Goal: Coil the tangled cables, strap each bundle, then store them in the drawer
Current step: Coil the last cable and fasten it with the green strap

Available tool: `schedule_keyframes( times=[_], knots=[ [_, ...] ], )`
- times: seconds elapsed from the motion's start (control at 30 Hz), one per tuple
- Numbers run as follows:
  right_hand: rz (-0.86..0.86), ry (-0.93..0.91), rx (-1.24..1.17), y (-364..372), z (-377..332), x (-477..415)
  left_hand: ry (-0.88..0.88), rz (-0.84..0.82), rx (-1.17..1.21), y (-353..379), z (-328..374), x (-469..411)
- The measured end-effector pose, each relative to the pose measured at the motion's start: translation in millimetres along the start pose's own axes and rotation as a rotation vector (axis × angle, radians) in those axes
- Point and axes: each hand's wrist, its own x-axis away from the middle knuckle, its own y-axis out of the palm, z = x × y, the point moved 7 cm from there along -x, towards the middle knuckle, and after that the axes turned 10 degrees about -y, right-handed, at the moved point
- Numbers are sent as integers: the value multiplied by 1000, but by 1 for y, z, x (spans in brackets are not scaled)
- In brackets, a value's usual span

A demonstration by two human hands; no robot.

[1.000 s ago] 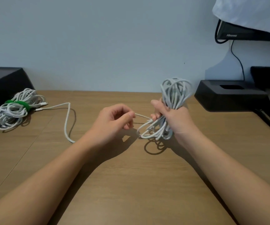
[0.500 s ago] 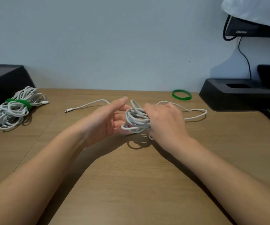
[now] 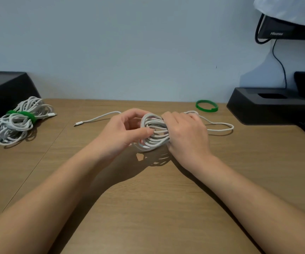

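Note:
A coil of white cable [image 3: 155,132] is held low over the wooden desk [image 3: 148,208] between both hands. My right hand [image 3: 186,133] grips the coil's right side, fingers curled over it. My left hand [image 3: 125,132] holds the left side, thumb pressed against the strands and fingers curled behind. One loose end with a plug [image 3: 78,123] trails left on the desk; a loop [image 3: 221,126] trails right. A green strap ring [image 3: 206,105] lies at the back of the desk. At far left lies a finished white bundle [image 3: 14,121] bound by a green strap [image 3: 22,115].
A black box [image 3: 3,88] stands at the back left behind the strapped bundle. A black stand [image 3: 269,109] sits at the back right, with a monitor [image 3: 285,29] and a black cord above it. No drawer is in view.
The coil came down from upright in my right hand to lying sideways near the desk. My left hand let go of the loose strand and closed on the coil's left side.

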Motion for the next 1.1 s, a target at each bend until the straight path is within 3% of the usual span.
schedule_keyframes(
  times=[0.27, 0.37, 0.43, 0.53, 0.6, 0.7, 0.83, 0.97, 1.1],
  knots=[
    [-8, 28, 9, -4, 7, 1, 387, 39, -425, 6, 17, 11],
    [-59, 14, -65, 3, 12, 2, 430, 71, -447, 8, 20, 14],
    [-93, 57, -228, 10, 16, 4, 397, 64, -313, 10, 23, 14],
    [-26, 320, -757, 8, 29, 9, 312, 37, -187, 11, 18, 13],
    [44, 555, -1012, 9, 40, 19, 262, 89, -322, 10, 7, 9],
    [26, 880, -1121, 24, 52, 36, 277, 115, -520, 16, -4, 4],
    [94, 864, -1269, 15, 46, 30, 426, 98, -553, 26, 1, 6],
    [303, 902, -1633, 20, 44, 29, 541, 148, -539, 30, 14, 12],
    [337, 954, -1861, 28, 35, 28, 552, 191, -585, 36, 19, 15]
  ],
)
